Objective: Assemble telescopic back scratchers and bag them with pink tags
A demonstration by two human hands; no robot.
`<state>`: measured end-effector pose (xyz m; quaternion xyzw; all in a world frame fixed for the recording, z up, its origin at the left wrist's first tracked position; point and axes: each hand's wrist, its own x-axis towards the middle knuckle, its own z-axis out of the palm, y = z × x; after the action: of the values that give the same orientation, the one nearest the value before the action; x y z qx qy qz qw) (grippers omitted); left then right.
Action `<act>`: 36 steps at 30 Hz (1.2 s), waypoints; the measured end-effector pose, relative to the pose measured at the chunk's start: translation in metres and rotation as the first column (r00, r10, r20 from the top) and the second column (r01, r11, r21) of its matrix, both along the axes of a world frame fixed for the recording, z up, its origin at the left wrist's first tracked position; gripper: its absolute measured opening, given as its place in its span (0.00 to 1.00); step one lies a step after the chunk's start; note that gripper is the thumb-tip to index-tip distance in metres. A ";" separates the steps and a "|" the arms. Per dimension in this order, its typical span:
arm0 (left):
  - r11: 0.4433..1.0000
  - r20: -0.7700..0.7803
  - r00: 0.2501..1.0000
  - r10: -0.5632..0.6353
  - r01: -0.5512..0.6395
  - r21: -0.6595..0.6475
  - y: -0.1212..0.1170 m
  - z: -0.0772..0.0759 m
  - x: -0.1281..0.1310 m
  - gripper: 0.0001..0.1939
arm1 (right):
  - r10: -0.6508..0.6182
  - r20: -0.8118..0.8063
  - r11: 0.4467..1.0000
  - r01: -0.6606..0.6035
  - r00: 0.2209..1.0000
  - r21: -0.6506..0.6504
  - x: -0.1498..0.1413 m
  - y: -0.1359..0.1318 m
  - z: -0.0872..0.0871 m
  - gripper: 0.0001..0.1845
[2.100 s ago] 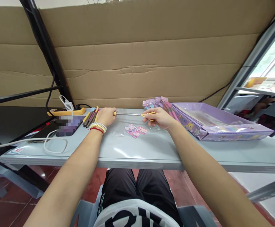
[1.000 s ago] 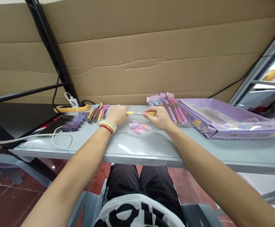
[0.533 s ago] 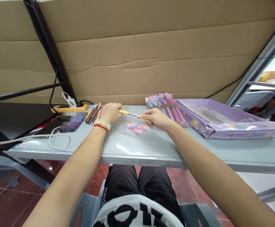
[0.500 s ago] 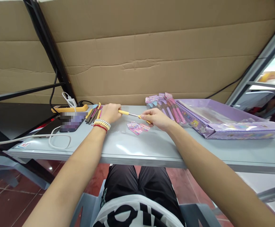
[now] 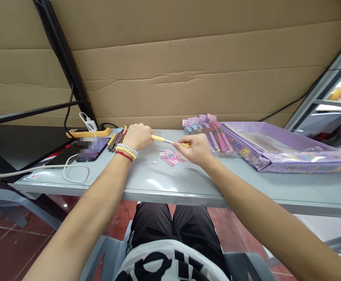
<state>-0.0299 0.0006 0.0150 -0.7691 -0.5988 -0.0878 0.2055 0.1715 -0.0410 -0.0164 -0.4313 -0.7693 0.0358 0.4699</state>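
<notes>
Yellow stick: your outstretched left hand and right hand are gripping it over the table, facing cardboard.

Your left hand and right hand sit closer together than two seconds ago — the silver shaft between them shows much shorter, and more of the yellow handle sticks out of your left hand. Handle and shaft now slant down toward your right hand — whose fingers cover more of the yellow end.
</notes>
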 end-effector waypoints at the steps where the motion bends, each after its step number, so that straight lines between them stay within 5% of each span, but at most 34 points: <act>1: 1.000 -0.003 1.000 0.003 -0.003 0.000 -0.002 0.002 0.001 0.16 | -0.001 -0.001 1.000 0.001 1.000 0.006 0.000 -0.001 0.001 0.18; 14: 0.999 0.039 0.999 -0.035 0.036 -0.030 -0.009 -0.004 0.013 0.15 | -0.013 0.000 1.000 0.013 1.000 -0.027 0.003 0.001 0.004 0.16; 19: 0.982 0.144 0.973 -0.183 0.186 -0.010 0.002 -0.018 0.015 0.12 | -0.031 0.007 0.994 0.032 0.999 -0.106 0.011 0.012 0.006 0.14; 24: 0.934 0.378 0.861 -0.339 0.356 0.027 0.011 -0.021 0.005 0.10 | -0.088 -0.089 0.977 0.068 0.992 -0.202 0.022 0.022 0.011 0.17; 27: 0.910 0.431 0.827 -0.361 0.414 -0.033 0.015 -0.022 -0.001 0.16 | -0.038 -0.313 0.948 -0.065 0.949 -0.313 0.028 0.026 0.013 0.20; 32: 0.858 0.523 0.753 -0.399 0.508 -0.077 0.014 -0.028 0.005 0.22 | 0.161 -0.700 0.844 -0.464 0.696 -0.268 0.031 0.019 0.017 0.29; 36: 0.793 0.612 0.654 -0.444 0.605 -0.070 0.009 -0.031 0.018 0.25 | 0.177 -0.763 0.831 -0.510 0.622 -0.222 0.029 0.015 0.019 0.42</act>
<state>-0.0124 0.0092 -0.0157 -0.8681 -0.3871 -0.2858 -0.1221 0.2003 -0.0260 0.0029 -0.3129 -0.5676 0.4558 0.6100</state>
